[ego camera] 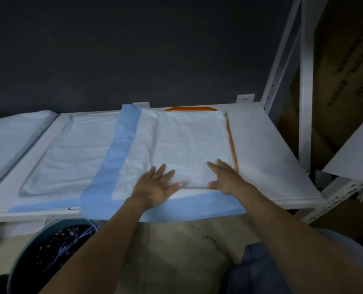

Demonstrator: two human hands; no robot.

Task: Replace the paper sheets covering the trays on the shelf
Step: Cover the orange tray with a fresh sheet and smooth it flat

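Note:
A white paper sheet with a blue border (176, 141) lies spread over an orange tray (232, 145) on the white shelf (271, 149). Only the tray's far and right rims show. The sheet's blue front edge hangs over the shelf's front. My left hand (157, 185) lies flat on the sheet near its front, fingers spread. My right hand (225, 177) also presses flat on the sheet, close to the tray's right front corner. To the left, a second tray (70, 153) is covered by a white sheet. A third covered tray (8, 141) sits at the far left.
A dark round bin (55, 251) with dark contents and blue strands stands on the floor below the shelf at the left. The shelf's white upright post (305, 102) rises at the right. Cardboard boxes (346, 81) are stacked beyond it. A dark wall lies behind.

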